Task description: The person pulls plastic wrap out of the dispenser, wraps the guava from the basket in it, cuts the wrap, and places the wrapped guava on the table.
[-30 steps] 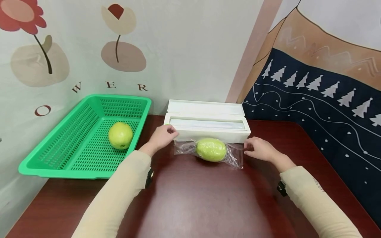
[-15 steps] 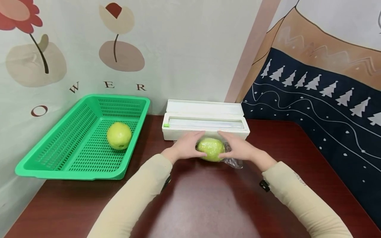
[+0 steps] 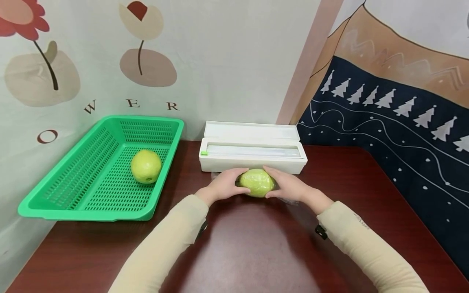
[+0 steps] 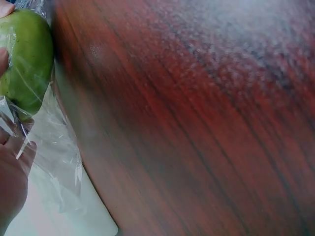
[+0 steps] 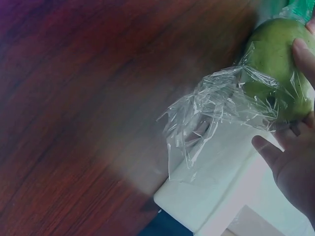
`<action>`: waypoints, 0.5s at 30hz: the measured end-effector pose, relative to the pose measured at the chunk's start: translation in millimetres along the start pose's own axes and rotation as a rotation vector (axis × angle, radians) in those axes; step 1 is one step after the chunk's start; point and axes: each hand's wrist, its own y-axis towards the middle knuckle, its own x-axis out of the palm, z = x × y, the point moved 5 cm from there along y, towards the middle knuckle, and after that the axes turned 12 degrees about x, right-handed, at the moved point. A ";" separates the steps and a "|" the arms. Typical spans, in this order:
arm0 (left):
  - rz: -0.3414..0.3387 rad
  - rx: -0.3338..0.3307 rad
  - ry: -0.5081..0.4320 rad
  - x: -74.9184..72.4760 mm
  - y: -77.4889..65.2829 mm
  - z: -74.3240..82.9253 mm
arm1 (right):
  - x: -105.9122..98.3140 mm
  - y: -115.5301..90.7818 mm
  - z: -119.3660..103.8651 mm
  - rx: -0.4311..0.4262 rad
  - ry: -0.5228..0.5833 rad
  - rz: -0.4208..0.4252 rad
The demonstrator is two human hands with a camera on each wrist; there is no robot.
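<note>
An oval green fruit [image 3: 257, 183] in clear cling film lies on the table, between both hands in the head view. The left hand [image 3: 224, 185] holds its left side, and the right hand [image 3: 291, 187] holds its right side, with fingers behind and thumbs at the front. Loose film [image 5: 216, 105] sticks out crumpled past the fruit's end in the right wrist view. More film [image 4: 59, 152] spreads beside the fruit in the left wrist view. Directly behind the hands is a white cling film box [image 3: 253, 165], lid raised, with a roll inside.
To the left stands a green plastic basket [image 3: 167, 171] with one yellow-green fruit [image 3: 145, 167] inside. A small green slider [image 3: 204, 153] sits on the box's left front edge. The dark red wooden table [image 3: 249, 252] ends against printed cloth at the back and right.
Both hands have come inward from the film's ends to the sides of the wrapped fruit. Their fingers have closed in around it, and it has shifted slightly left.
</note>
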 end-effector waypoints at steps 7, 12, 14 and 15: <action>0.000 0.000 -0.032 -0.9 -5.1 3.7 | -3.2 -0.1 -5.7 -0.021 0.020 -0.002; -0.014 -0.005 -0.021 0.6 -12.1 4.4 | -3.6 -2.5 -10.2 -0.033 0.020 -0.015; -0.011 -0.011 -0.002 -0.6 -14.8 5.6 | -2.5 -3.7 -11.5 -0.038 0.029 -0.030; -0.005 -0.016 0.008 -1.6 -15.7 6.5 | -1.8 -4.3 -11.8 -0.038 0.033 -0.036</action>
